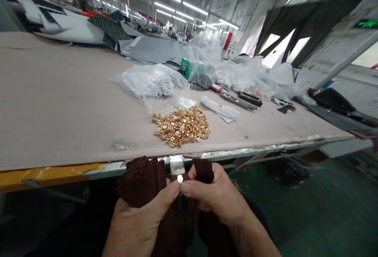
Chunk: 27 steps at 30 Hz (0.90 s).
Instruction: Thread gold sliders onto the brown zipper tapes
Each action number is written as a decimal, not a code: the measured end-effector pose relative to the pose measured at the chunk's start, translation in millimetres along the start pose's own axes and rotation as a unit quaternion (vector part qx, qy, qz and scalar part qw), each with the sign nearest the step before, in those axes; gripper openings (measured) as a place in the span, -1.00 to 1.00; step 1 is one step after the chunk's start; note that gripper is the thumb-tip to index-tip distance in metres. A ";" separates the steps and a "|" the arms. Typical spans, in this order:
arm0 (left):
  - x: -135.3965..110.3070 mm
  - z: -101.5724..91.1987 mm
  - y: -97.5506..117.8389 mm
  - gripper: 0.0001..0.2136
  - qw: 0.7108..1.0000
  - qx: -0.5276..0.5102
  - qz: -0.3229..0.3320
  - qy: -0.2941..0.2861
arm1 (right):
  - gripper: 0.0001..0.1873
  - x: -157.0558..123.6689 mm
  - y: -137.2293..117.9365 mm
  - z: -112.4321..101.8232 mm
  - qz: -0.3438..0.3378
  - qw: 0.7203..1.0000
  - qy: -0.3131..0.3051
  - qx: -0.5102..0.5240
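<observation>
Both my hands are below the table's front edge, holding a bundle of dark brown fabric strips [141, 180]. My left hand [141, 221] is closed around the strips, thumb up. My right hand [215, 194] pinches one strip end. Between the two thumbs sits a small gold metal clip [180, 178] on the strip's tip. A heap of the same gold metal clips [181, 126] lies on the table just beyond my hands.
The beige table [59, 103] carries clear plastic bags [153, 80], a folded white cloth [220, 108], a dark pen-like tool [236, 100], a green box [189, 68] and stacked grey and dark fabric [147, 48] further back. Green floor lies to the right.
</observation>
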State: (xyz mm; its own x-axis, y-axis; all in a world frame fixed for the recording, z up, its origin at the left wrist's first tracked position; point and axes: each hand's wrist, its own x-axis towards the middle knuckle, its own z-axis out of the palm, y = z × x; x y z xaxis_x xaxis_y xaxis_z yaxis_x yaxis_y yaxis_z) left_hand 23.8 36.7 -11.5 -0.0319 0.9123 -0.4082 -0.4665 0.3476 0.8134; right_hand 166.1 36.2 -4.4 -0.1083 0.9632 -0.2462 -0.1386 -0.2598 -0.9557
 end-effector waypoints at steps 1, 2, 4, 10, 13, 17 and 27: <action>-0.1 -0.2 0.0 -0.73 1.000 -0.001 -0.005 -0.003 | -0.65 0.2 -3.5 -0.2 -0.007 1.000 -0.007 -0.016; -0.1 -0.7 -0.2 -0.73 1.000 -0.005 -0.012 -0.005 | -0.67 0.2 -7.0 0.0 -0.021 0.999 -0.008 -0.035; 0.1 -2.4 -0.5 -0.76 0.999 -0.012 -0.032 -0.009 | -0.73 0.2 -12.5 1.3 -0.053 0.995 0.012 -0.085; -0.6 -1.8 4.0 -0.66 0.993 -0.072 -0.094 0.000 | -0.77 -2.0 -8.9 12.7 -0.123 0.962 0.082 -0.229; -1.4 -0.1 6.2 -0.62 0.991 -0.091 -0.102 -0.004 | -0.77 2.3 -5.6 20.3 -0.226 0.888 0.170 -0.362; -0.9 -0.8 4.9 -0.64 0.989 -0.089 -0.117 -0.015 | -0.81 23.2 -19.0 24.8 -0.280 0.795 0.262 -0.470; -0.3 -3.2 4.4 -0.66 0.998 -0.019 -0.051 -0.016 | -0.74 31.0 -33.8 28.8 -0.193 0.953 0.072 -0.223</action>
State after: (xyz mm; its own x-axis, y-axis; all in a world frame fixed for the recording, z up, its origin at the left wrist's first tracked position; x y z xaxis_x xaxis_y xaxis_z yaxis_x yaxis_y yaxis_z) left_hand 19.0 37.3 -9.2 0.0451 0.8792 -0.4743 -0.4994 0.4310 0.7515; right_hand 139.0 72.8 24.9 0.0070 0.9887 0.1495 0.2945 0.1408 -0.9452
